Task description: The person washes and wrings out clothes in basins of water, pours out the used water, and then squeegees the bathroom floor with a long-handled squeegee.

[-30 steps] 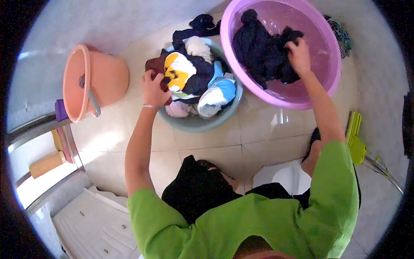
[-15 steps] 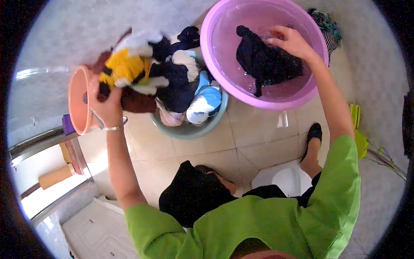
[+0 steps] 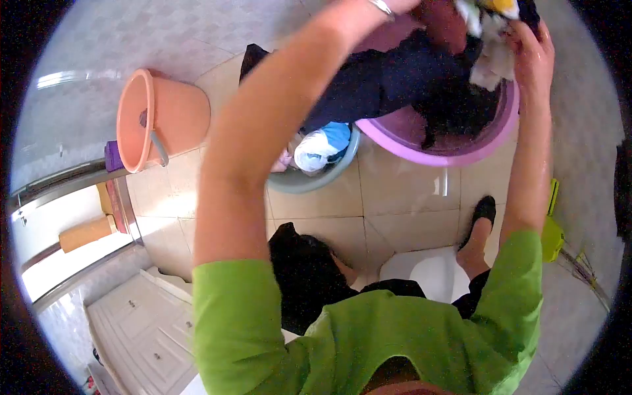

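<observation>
At the top edge, my left hand (image 3: 403,5) is mostly cut off beside a maroon cloth (image 3: 444,25); its fingers are hidden. My right hand (image 3: 532,59) is closed on a white and yellow garment (image 3: 494,56) at the upper right. Both hands are over the pink basin (image 3: 447,160), where a black garment (image 3: 457,112) lies. A long dark navy cloth (image 3: 368,82) stretches from above the grey-green basin (image 3: 306,187) to the pink one. White and light blue clothing (image 3: 322,146) shows in the grey-green basin, partly hidden by my left forearm.
An orange bucket (image 3: 178,108) with a grey handle stands at the left. Near my feet, a white floor fixture (image 3: 421,266) is set in the tiles. A lime-green mop head (image 3: 554,240) lies at the right, and a white panel (image 3: 141,329) is at the lower left.
My left hand has swung from the left to the top centre. The yellow, white and maroon clothes are now over the pink basin. My right hand has moved right and closed on the bundle.
</observation>
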The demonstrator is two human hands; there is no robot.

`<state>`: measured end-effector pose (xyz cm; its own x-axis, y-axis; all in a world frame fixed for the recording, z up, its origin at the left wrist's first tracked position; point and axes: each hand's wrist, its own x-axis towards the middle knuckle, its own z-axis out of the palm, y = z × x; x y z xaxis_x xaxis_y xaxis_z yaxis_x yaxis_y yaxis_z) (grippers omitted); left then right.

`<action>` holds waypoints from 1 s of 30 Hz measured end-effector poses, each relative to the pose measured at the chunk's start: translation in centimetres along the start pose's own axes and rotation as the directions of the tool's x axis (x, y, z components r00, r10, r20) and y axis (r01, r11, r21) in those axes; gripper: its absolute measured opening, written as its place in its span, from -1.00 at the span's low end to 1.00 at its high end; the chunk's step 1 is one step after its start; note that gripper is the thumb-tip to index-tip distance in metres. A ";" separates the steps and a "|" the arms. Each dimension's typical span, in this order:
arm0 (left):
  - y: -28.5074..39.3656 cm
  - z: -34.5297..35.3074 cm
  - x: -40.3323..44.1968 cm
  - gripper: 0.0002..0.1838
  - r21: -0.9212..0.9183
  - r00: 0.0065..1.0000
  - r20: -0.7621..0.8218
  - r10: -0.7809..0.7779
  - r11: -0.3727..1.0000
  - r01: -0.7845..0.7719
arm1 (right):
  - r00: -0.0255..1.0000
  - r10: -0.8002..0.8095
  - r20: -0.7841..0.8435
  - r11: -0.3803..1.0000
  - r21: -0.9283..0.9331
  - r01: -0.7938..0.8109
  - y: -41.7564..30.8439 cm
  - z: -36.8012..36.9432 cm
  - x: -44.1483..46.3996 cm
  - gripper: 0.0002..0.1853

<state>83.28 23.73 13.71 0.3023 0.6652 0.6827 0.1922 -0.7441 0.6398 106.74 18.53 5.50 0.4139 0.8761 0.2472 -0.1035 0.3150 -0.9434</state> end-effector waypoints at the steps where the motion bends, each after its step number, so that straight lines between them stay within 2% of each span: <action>1: -1.6 1.3 -1.4 -0.71 0.102 0.998 0.040 -0.043 0.994 0.039 | 1.000 -0.012 -0.008 0.983 -0.185 0.010 0.0 -0.3 -0.5 -0.58; 2: -4.0 3.6 -3.8 -0.79 0.355 0.975 -0.141 0.170 0.928 -0.110 | 0.999 -0.031 -0.015 0.931 -0.363 0.023 0.1 -0.6 -0.9 -0.59; 3: -5.0 4.3 -6.9 -0.77 0.309 0.992 0.097 -0.081 0.950 0.047 | 0.995 -0.096 0.036 0.877 -0.471 0.102 2.1 -1.5 -0.7 -0.62; 4: -8.1 6.0 -9.7 -0.71 0.340 0.957 0.250 -0.144 0.939 0.053 | 0.990 0.062 0.125 0.909 -0.416 -0.005 3.6 -2.3 -0.9 -0.61; 5: -9.1 6.8 -12.1 -0.65 0.440 0.891 0.402 -0.209 0.898 0.012 | 0.990 0.093 0.106 0.714 -0.701 0.008 4.2 -1.4 -1.9 -0.59; 6: -10.7 7.5 -14.4 -0.62 0.456 0.877 0.455 -0.153 0.886 -0.082 | 0.951 0.104 0.292 0.608 -0.775 0.171 5.8 -1.4 -2.6 -0.57; 7: -10.1 7.6 -14.8 -0.59 0.569 0.823 0.487 -0.293 0.821 -0.043 | 0.825 -0.068 0.561 0.463 -0.715 0.524 10.2 -2.4 -2.6 -0.53; 8: -10.4 8.0 -15.2 -0.54 0.597 0.773 0.481 -0.414 0.801 0.057 | 0.830 0.149 0.537 0.582 -0.727 0.366 9.5 -0.3 -3.6 -0.49; 9: -10.9 8.4 -15.5 -0.53 0.643 0.751 0.477 -0.457 0.764 0.057 | 0.797 0.324 0.509 0.411 -0.835 0.366 9.9 1.1 -4.6 -0.46; 10: -11.3 8.8 -15.8 -0.50 0.691 0.725 0.466 -0.507 0.720 0.059 | 0.786 0.186 0.589 0.201 -0.806 0.557 12.3 1.0 -5.9 -0.42; 11: -12.1 9.2 -15.4 -0.50 0.694 0.727 0.462 -0.508 0.717 0.060 | 0.783 0.225 0.580 0.143 -0.815 0.562 12.0 2.2 -6.2 -0.41; 12: -12.6 9.8 -15.7 -0.48 0.778 0.636 0.514 -0.575 0.625 -0.064 | 0.783 0.266 0.563 0.086 -0.822 0.562 12.0 3.0 -6.7 -0.41; 13: -13.0 10.5 -15.9 -0.45 0.826 0.535 0.541 -0.649 0.528 -0.196 | 0.780 0.273 0.563 0.088 -0.822 0.563 13.4 2.6 -6.6 -0.41; 14: -14.0 11.2 -16.0 -0.45 0.827 0.534 0.539 -0.651 0.529 -0.190 | 0.765 0.332 0.552 0.117 -0.829 0.547 15.8 1.9 -6.0 -0.42; 16: -15.4 12.3 -16.8 -0.46 0.839 0.665 0.457 -0.590 0.535 -0.102 | 0.747 0.397 0.534 0.144 -0.840 0.524 20.4 0.4 -5.0 -0.43; 17: -14.4 11.9 -15.3 -0.46 0.793 0.666 0.445 -0.599 0.609 0.019 | 0.785 0.406 0.469 0.092 -0.875 0.475 22.7 -0.2 -4.2 -0.47; 18: -14.3 11.9 -14.3 -0.46 0.793 0.664 0.438 -0.606 0.608 0.031 | 0.818 0.409 0.404 0.035 -0.903 0.428 23.7 -0.4 -3.9 -0.50; 19: -14.7 11.9 -13.5 -0.45 0.778 0.624 0.455 -0.635 0.625 0.070 | 0.663 0.650 0.372 0.097 -0.906 0.413 15.1 3.7 -2.9 -0.57; 20: -14.7 11.3 -12.4 -0.43 0.769 0.589 0.460 -0.664 0.630 0.110 | 0.654 0.647 0.392 0.107 -0.896 0.431 16.4 3.1 -2.4 -0.57; 21: -14.0 10.5 -11.0 -0.44 0.812 0.546 0.459 -0.701 0.580 0.062 | 0.586 0.594 0.551 -0.001 -0.728 0.686 19.0 2.0 -1.1 -0.58; 22: -14.2 9.2 -10.3 -0.44 0.826 0.545 0.435 -0.717 0.559 0.078 | 0.470 0.558 0.684 -0.123 -0.492 0.862 20.4 1.8 -0.7 -0.60; 23: -14.9 7.6 -9.5 -0.42 0.728 0.488 0.526 -0.697 0.665 0.166 | 0.587 0.637 0.499 -0.114 -0.693 0.712 17.6 3.9 -0.5 -0.59; 24: -14.7 5.8 -8.9 -0.41 0.610 0.440 0.616 -0.653 0.749 0.257 | 0.646 0.710 0.279 -0.133 -0.848 0.513 14.1 6.0 -0.2 -0.58; 25: -13.5 2.5 -8.8 -0.40 0.624 0.638 0.541 -0.549 0.770 0.133 | 0.590 0.663 0.461 -0.028 -0.772 0.635 13.4 5.9 -0.2 -0.49; 26: -12.0 -2.0 -9.3 -0.38 0.645 0.795 0.457 -0.399 0.764 0.013 | 0.583 0.665 0.467 -0.026 -0.766 0.643 11.0 7.0 -0.6 -0.49; 28: -10.3 -10.0 -11.7 -0.23 0.646 0.813 0.402 -0.421 0.760 0.074 | 0.556 0.694 0.458 0.117 -0.833 0.541 5.7 10.6 -3.0 -0.35; 30: -9.6 -15.0 -16.6 -0.02 0.860 0.744 0.354 -0.566 0.509 -0.021 | 0.395 0.323 0.860 0.450 -0.507 0.735 4.8 12.1 -5.8 -0.09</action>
<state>62.42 20.74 1.56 0.4464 0.8946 0.0210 0.8947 -0.4466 0.0078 92.85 19.39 2.18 -0.6475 0.7619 -0.0167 0.7163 0.6010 -0.3545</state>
